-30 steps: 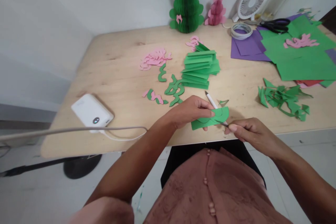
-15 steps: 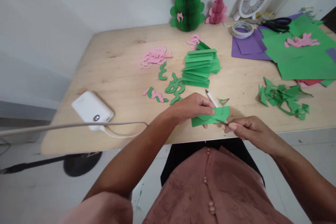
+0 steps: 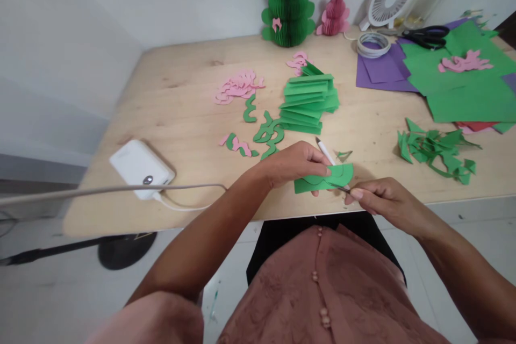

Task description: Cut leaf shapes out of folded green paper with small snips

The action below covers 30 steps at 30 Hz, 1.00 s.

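Note:
My left hand pinches a small piece of green paper, thumb on top, above the front part of the table. A curved line is drawn on this paper. From the right, my right hand grips a pair of scissors, their handles mostly hidden by my fingers. The blades meet the lower edge of the green paper. Just behind the paper lies a white pen with a dark tip, beside a thin green scrap.
Folded green strips, pink cutouts and green cutouts lie beyond my hands. Green scraps sit to the right. At the back stand a green paper bunny and a fan. A power bank with cable is left.
Hardly anything differs. Both hands, the green paper and the scissors keep nearly the same place; the whole view has shifted very slightly.

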Tool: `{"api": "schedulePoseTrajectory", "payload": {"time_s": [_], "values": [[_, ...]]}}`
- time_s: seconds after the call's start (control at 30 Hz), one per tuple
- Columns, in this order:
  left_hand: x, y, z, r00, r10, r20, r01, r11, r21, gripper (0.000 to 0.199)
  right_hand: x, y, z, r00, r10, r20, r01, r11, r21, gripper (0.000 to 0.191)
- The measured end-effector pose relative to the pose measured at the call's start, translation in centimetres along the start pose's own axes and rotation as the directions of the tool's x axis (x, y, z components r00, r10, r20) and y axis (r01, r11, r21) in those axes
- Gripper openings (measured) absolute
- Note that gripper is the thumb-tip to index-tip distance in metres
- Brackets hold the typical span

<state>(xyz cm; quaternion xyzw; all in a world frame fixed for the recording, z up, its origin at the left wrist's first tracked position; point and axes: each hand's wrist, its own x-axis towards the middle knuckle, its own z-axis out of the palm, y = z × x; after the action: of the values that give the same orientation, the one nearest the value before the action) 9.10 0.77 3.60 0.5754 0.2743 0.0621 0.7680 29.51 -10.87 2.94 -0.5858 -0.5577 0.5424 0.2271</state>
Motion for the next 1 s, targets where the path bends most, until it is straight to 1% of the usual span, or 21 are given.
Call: {"api": "schedulePoseTrajectory", "payload": {"time_s": [0.47, 0.83, 1.0], "values": [[-0.06, 0.35, 0.26, 0.999, -0.034, -0.002, 0.034, 0.999, -0.005, 0.012, 0.10, -0.19, -0.09, 0.999, 0.026, 0.047, -0.025, 1.000, -0.018, 0.052], [0.03, 0.17, 0.10, 0.999, -0.037, 0.017, 0.037, 0.999, 0.003, 0.013, 0.12, 0.00, -0.14, 0.999, -0.006, 0.052, 0.008, 0.999, -0.042, 0.052], [-0.10, 0.33, 0.16, 0.999, -0.045, 0.013, 0.045, 0.999, -0.001, 0.014, 0.15, -0.33, -0.05, 0.999, -0.014, 0.044, 0.016, 0.999, -0.040, 0.051]]}}
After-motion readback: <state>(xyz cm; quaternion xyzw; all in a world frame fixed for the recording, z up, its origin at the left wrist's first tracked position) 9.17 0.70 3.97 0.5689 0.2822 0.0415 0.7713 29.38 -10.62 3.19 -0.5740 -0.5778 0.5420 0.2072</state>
